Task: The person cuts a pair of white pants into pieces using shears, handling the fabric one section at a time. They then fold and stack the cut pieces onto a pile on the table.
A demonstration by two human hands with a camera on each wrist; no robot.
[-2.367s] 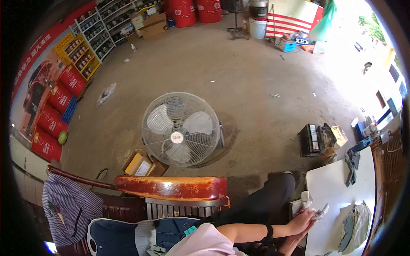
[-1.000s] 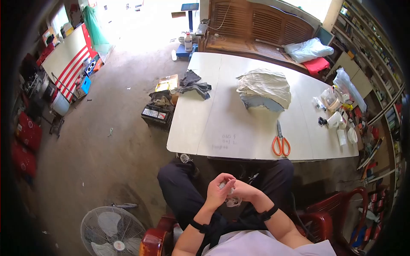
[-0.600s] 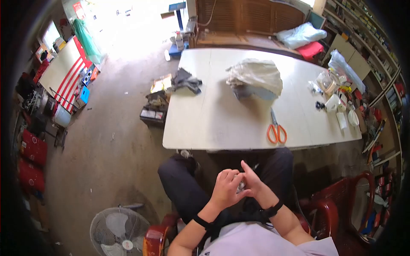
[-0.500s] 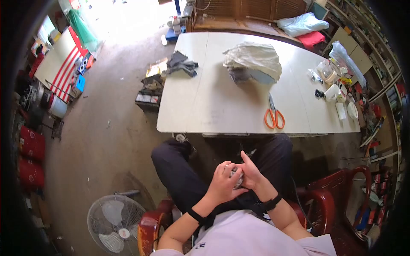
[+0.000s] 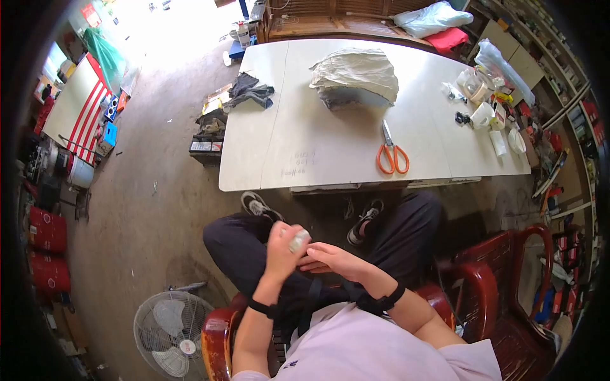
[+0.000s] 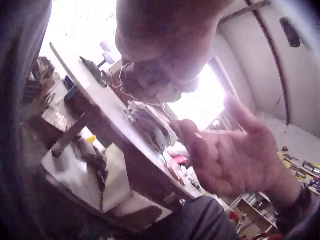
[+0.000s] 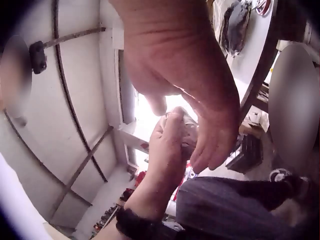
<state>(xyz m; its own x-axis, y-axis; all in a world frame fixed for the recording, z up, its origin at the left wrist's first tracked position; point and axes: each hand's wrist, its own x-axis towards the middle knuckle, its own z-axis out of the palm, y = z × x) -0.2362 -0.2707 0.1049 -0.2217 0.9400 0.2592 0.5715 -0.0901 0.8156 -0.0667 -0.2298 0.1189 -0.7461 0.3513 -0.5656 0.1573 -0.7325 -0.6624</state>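
Above the lap, my left hand grips a small whitish crumpled thing. My right hand is beside it, fingers extended toward the left hand; whether they touch is unclear. In the left wrist view, the left hand is at the top and the right hand shows its palm, fingers loosely bent. The right wrist view shows the left hand around the crumpled thing, beside the right hand.
Ahead is a white table with orange-handled scissors, a pale cloth bundle, dark cloths and small containers at the right. A fan stands lower left, a red-brown chair lower right.
The head view has swung from the fan and floor to the table. Over the last half second, both hands have moved left; the crumpled thing, formerly between them, is now in the left hand.
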